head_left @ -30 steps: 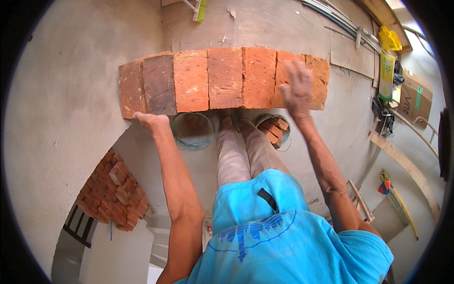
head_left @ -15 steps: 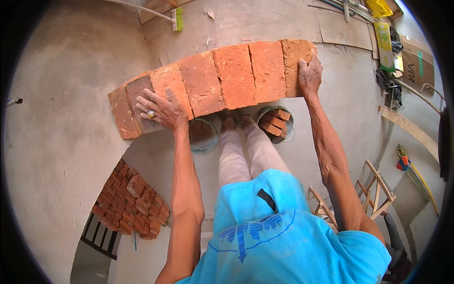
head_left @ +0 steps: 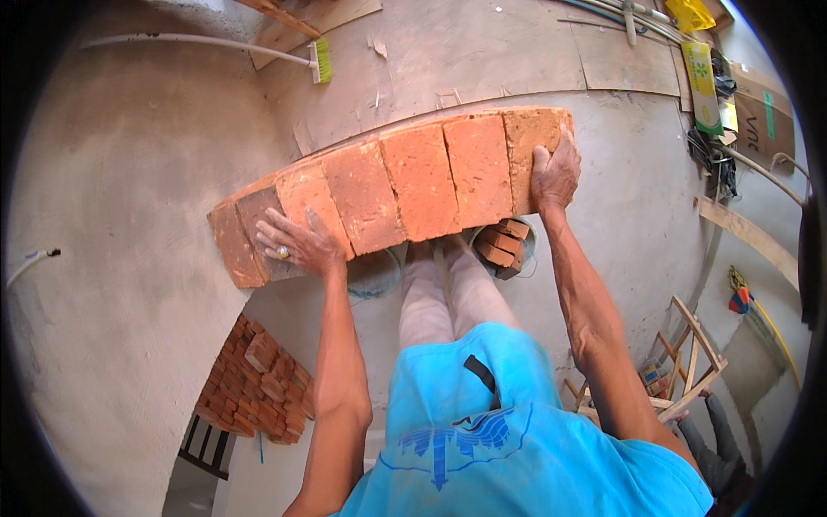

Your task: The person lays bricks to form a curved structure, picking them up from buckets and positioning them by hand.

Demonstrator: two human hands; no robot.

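Observation:
A curved band of red and darker bricks [head_left: 416, 185] spans the upper middle, its left end low against a plastered wall [head_left: 103, 215]. My left hand [head_left: 297, 243] lies on the face of the bricks near that end, fingers apart, a ring on one. My right hand [head_left: 556, 172] grips the rightmost brick, fingers wrapped up its outer side and thumb on its face. Below the band, beside my legs, are a partly hidden bucket [head_left: 373, 280] and a bucket holding loose bricks [head_left: 502, 250].
A brick pile [head_left: 258, 379] lies lower left. A brush [head_left: 320, 60] is at the top. Pipes, a cardboard box [head_left: 762, 121], a curved board [head_left: 749, 233] and a broom [head_left: 771, 340] line the right. At lower right are a wooden frame [head_left: 698, 388] and a person's grey-clad limb [head_left: 719, 431].
My left hand moved from the lower edge onto the brick face; my right went from over the face to gripping the end. The band now sits more slanted and lower in view.

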